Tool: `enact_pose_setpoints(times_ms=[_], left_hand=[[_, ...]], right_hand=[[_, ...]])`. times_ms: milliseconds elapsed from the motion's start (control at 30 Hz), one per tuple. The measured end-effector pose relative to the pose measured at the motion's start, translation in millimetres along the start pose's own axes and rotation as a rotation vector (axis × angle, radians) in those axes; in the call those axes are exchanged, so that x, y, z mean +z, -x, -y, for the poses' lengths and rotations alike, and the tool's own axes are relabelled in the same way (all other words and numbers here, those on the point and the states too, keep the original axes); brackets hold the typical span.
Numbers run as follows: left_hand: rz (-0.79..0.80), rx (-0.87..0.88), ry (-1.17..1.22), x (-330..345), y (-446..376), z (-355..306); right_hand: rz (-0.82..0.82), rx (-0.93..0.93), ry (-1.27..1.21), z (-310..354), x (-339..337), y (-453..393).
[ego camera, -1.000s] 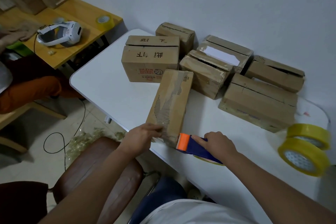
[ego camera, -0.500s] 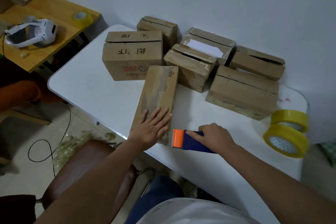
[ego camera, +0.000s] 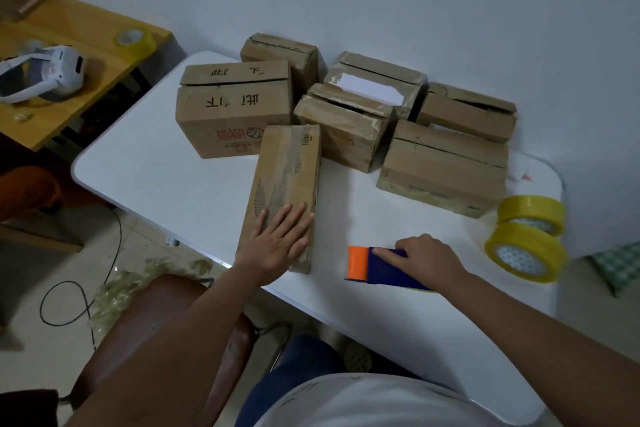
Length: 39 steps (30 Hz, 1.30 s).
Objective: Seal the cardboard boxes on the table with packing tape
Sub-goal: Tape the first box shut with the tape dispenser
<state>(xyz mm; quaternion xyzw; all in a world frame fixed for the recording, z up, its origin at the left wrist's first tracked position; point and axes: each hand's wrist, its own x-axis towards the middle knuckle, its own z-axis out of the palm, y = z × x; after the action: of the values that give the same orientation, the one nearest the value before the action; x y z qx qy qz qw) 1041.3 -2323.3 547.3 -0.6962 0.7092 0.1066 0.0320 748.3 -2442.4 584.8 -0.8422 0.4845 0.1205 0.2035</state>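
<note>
Pressing box [ego camera: 287, 180] near table [ego camera: 166, 180] edge, seemingly

The back of the tape dispenser [ego camera: 384, 266] is covered by the right hand [ego camera: 427, 258]. The roll inside it is mostly hidden. The headset [ego camera: 41, 74] is cut off by the left edge. The print on the big box [ego camera: 233, 111] cannot be read.

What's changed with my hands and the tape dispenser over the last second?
The left hand let go of the long box's near end and now lies flat on top, fingers straight. The right hand drew the tape dispenser rightward, away from the box, leaving a gap. The other boxes and the two yellow tape rolls kept their places.
</note>
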Motion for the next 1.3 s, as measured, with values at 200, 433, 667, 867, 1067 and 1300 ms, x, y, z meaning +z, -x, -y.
enact_pose_setpoints(times_ms=[200,433,667,867,1067,1300], left_hand=[[0.008,-0.092,0.083,1.4,0.9,-6.2],[-0.029,-0.179,0.118,6.2,0.1,-15.4],[-0.027,-0.2,0.097,6.4,-0.6,-17.3],[-0.056,-0.236,0.1,11.8,0.0,-19.8],[-0.04,-0.236,0.084,13.6,-1.5,-18.1],[-0.034,-0.233,0.113,10.6,-0.3,-18.6]], right_hand=[[0.126,0.045,-0.123,6.7,-10.9,-10.6],[0.19,0.04,-0.111,14.7,-15.4,-9.1],[0.089,0.034,-0.022,48.5,-3.5,-14.5],[0.07,0.114,0.046,47.4,-9.3,-28.8],[-0.045,0.299,0.072,-0.1,-20.0,-32.6],[-0.07,0.199,-0.215,25.5,26.7,-25.4]])
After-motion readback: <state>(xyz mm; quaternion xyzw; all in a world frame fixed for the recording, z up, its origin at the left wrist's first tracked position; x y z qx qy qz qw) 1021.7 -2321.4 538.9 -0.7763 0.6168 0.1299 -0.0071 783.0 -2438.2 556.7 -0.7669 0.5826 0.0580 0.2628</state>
